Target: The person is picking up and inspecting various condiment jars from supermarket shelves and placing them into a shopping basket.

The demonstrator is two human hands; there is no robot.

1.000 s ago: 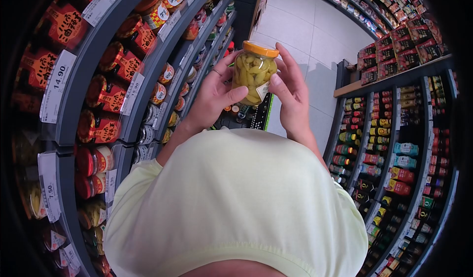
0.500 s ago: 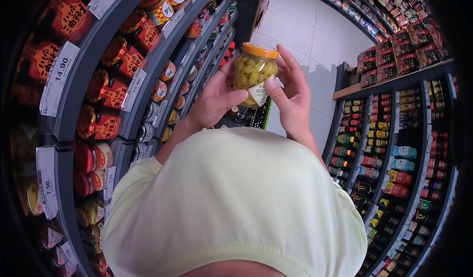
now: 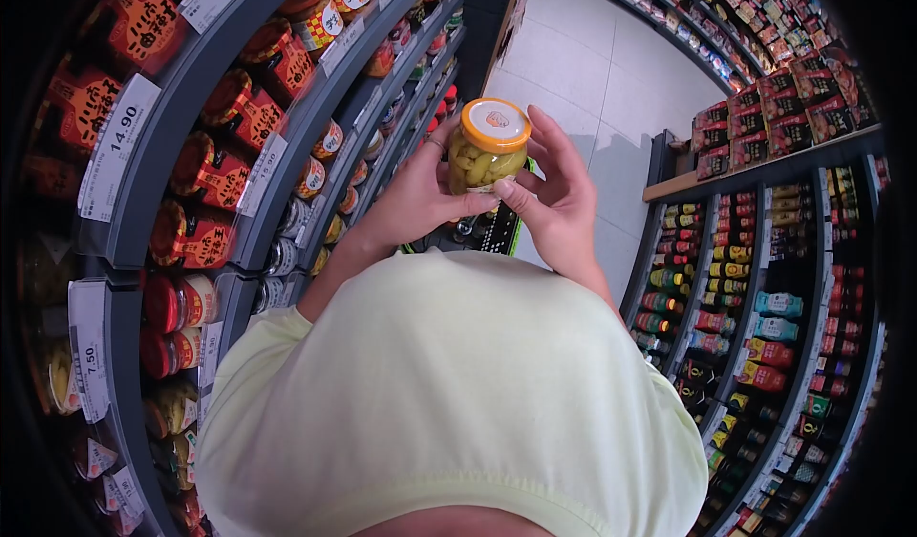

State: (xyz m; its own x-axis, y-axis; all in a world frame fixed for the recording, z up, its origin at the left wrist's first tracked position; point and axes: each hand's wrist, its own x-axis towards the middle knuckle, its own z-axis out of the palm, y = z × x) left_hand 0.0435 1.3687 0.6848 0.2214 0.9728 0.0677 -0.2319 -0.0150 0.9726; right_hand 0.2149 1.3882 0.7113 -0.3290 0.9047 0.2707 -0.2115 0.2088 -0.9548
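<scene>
Between my two hands I hold a glass jar of pickled green peppers [image 3: 484, 162] in front of my chest. Its orange-rimmed lid with a white top faces up toward me, tilted. My left hand [image 3: 413, 198] is closed around the jar's left side, a ring on one finger, the thumb across the lower front. On the jar's right side is my right hand [image 3: 556, 179], its thumb pressed to the front and its fingers behind. Most of the label is hidden from view.
At left, a shelf holds red-boxed jars [image 3: 205, 241] behind price tags [image 3: 119, 145]. Bottles fill the right-hand shelves [image 3: 731, 250], and red packets [image 3: 764, 121] stand on a ledge above. A dark basket with a green edge [image 3: 482, 234] is below my hands. Grey floor tiles [image 3: 564, 50] lie ahead.
The jar has tipped so that its lid top now faces me and its label has turned out of sight. Both hands have shifted slightly with it and keep their hold.
</scene>
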